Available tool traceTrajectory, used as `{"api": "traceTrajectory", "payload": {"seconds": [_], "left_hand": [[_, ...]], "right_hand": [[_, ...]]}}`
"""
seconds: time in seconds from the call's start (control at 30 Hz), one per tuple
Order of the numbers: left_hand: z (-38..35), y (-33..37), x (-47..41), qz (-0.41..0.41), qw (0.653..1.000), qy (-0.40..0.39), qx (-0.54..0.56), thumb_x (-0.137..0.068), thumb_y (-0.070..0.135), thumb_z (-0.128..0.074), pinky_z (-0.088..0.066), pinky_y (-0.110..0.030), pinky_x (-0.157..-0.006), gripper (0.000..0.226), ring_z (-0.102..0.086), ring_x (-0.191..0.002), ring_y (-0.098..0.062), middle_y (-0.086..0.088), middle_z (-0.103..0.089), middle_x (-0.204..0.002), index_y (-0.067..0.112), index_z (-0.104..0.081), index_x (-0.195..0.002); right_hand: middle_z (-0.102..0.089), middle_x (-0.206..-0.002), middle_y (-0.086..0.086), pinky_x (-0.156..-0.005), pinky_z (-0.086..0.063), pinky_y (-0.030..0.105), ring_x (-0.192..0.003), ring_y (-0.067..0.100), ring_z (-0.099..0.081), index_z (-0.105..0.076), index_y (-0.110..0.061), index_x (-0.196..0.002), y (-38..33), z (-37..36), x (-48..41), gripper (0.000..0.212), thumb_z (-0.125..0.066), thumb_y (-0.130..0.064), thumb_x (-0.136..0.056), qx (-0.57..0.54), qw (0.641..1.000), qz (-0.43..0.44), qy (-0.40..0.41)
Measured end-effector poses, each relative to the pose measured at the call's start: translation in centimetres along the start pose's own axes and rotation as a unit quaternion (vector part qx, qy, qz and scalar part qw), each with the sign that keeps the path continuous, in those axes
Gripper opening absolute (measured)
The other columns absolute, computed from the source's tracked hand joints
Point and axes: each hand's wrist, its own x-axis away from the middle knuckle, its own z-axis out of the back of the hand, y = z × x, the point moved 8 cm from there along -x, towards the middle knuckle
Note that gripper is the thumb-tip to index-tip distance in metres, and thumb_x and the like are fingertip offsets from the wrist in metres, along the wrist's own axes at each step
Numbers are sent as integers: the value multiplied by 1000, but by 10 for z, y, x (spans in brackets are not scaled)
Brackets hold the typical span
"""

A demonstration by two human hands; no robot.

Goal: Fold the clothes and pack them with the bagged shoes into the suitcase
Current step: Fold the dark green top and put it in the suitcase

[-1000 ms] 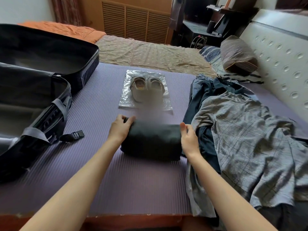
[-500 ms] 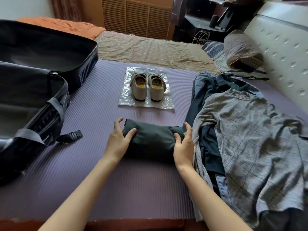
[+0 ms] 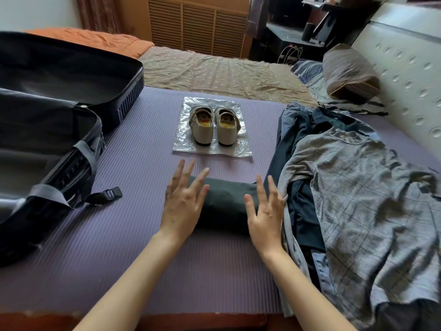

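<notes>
A dark green rolled garment (image 3: 225, 199) lies on the purple mat (image 3: 133, 247) in front of me. My left hand (image 3: 183, 199) hovers over its left end with fingers spread and straight. My right hand (image 3: 266, 209) is raised over its right end, fingers straight too. Neither hand holds anything. Beyond the roll, a pair of beige shoes (image 3: 213, 126) stands on a flat clear plastic bag (image 3: 188, 145). The open black suitcase (image 3: 59, 130) lies at the left. A heap of unfolded clothes with a grey checked shirt (image 3: 358, 187) on top lies at the right.
A black strap with a buckle (image 3: 112, 193) trails from the suitcase onto the mat. A striped pillow (image 3: 348, 70) and the white headboard (image 3: 410, 68) are at the far right. A beige sheet (image 3: 214, 70) covers the bed beyond the mat.
Both hands have lifted off the ends of the rolled garment and spread their fingers. The roll stays in place on the mat.
</notes>
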Motion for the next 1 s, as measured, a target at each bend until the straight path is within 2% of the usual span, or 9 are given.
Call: {"api": "traceTrajectory", "payload": {"seconds": [0.1, 0.33, 0.43, 0.6, 0.73, 0.83, 0.87, 0.97, 1.0], "left_hand": [[-32, -8, 16, 4, 988, -146, -40, -77, 76, 12, -5, -36, -116, 86, 10, -144, -10, 6, -10, -158, 38, -20, -147], [-45, -31, 21, 187, 946, -263, 7, -93, 61, -28, -11, -44, -116, 56, 17, -144, -20, 0, 22, -156, 48, -12, -145], [-34, -33, 23, 237, 940, -240, 58, -95, 56, -34, -11, -41, -116, 58, 0, -146, -25, -5, 7, -159, 42, -17, -148], [-24, -42, 17, 279, 931, -209, 110, -96, 43, -44, -19, -38, -112, 55, -25, -137, -32, -14, -31, -148, 30, -28, -147], [-29, -52, 18, 310, 913, -207, 163, -92, 41, -54, -26, -41, -112, 64, -34, -132, -32, -14, -40, -140, 23, -27, -148], [-33, -54, 25, 334, 899, -187, 214, -87, 40, -62, -31, -46, -110, 72, -38, -131, -30, -13, -42, -141, 21, -27, -148], [-33, -54, 27, 342, 894, -182, 225, -84, 42, -64, -32, -46, -110, 77, -38, -131, -29, -11, -43, -140, 21, -28, -148], [-36, -58, 31, 358, 878, -164, 273, -58, 61, -62, -35, -46, -108, 101, -42, -129, -27, -5, -49, -136, 24, -31, -147], [-35, -58, 31, 357, 875, -160, 286, -54, 62, -61, -36, -45, -108, 103, -44, -128, -25, -4, -50, -135, 25, -33, -146]], "right_hand": [[12, -159, -12, -117, 3, 30, -145, 9, 11, -13, -43, -149, 4, -24, 13, 63, -18, -68, -91, 7, 991, -6, -133], [29, -155, 1, -117, 4, 41, -146, 25, 12, -14, -47, -147, 16, -40, 11, 59, -35, -60, -94, -34, 953, -169, -250], [8, -160, 5, -116, 2, 40, -145, 22, 11, -15, -47, -147, 17, -26, 13, 62, -43, -58, -92, -67, 948, -195, -242], [-18, -148, 6, -116, -12, 39, -139, 27, -13, -14, -40, -149, 20, -25, 17, 72, -55, -48, -91, -167, 932, -244, -210], [-22, -141, 5, -116, -21, 39, -137, 24, -23, -8, -37, -151, 24, -27, 14, 89, -66, -45, -85, -233, 907, -287, -201], [-32, -147, -1, -113, -29, 37, -134, 17, -36, -17, -31, -151, 29, -29, 18, 111, -82, -49, -62, -304, 875, -322, -196], [-42, -143, 1, -107, -36, 32, -128, 16, -44, -25, -28, -149, 32, -30, 20, 105, -84, -41, -63, -334, 860, -336, -190], [-66, -114, 1, -83, -47, 20, -104, 14, -62, -54, -18, -123, 28, -27, 21, 50, -73, -3, -79, -413, 830, -333, -174], [-68, -111, 2, -82, -49, 21, -102, 15, -64, -56, -16, -123, 26, -25, 21, 49, -71, 1, -79, -422, 828, -327, -173]]}}
